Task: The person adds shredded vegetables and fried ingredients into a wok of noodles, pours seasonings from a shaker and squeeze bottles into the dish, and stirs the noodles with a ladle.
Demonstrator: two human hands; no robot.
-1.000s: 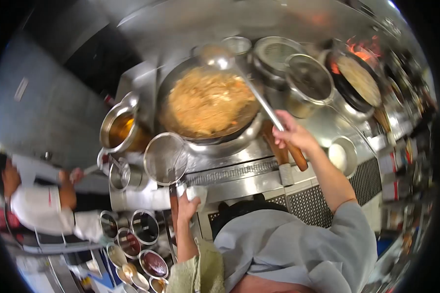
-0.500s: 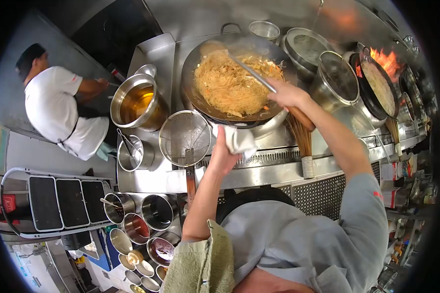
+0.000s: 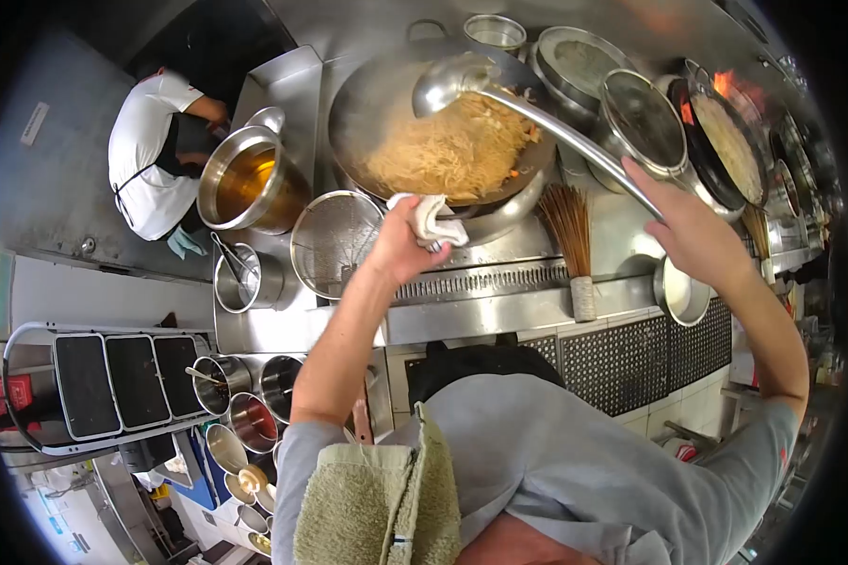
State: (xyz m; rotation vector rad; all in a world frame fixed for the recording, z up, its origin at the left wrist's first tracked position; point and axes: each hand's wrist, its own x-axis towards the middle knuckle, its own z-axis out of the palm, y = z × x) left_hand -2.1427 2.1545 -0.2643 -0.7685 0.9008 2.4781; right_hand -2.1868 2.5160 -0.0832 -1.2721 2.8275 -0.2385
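Observation:
A large dark wok (image 3: pixel 345 113) stands on the steel range, holding a heap of browned thin noodles (image 3: pixel 448 155) under steam. My left hand (image 3: pixel 400 247) is closed on a folded white cloth (image 3: pixel 440 224) at the wok's near rim. Whether it grips the rim through the cloth is hidden. In my right hand (image 3: pixel 693 224), off to the right, is a long-handled steel ladle (image 3: pixel 575 137). Its bowl hangs above the noodles, rounded back up. A bamboo wok brush (image 3: pixel 567 231) rests upright on the range between my hands.
Left of the wok are a pot of yellow oil (image 3: pixel 207 193), a round wire strainer (image 3: pixel 325 247) and a small steel pot (image 3: pixel 271 282). At right stand a lidded pot (image 3: pixel 643 121) and a second wok (image 3: pixel 730 151) near flames (image 3: pixel 723 83). A co-worker (image 3: pixel 146 155) bends at far left.
The ladle has risen out of the noodles as my right hand moved right and slightly down. My left hand shifted slightly left with the cloth. The co-worker has bent forward.

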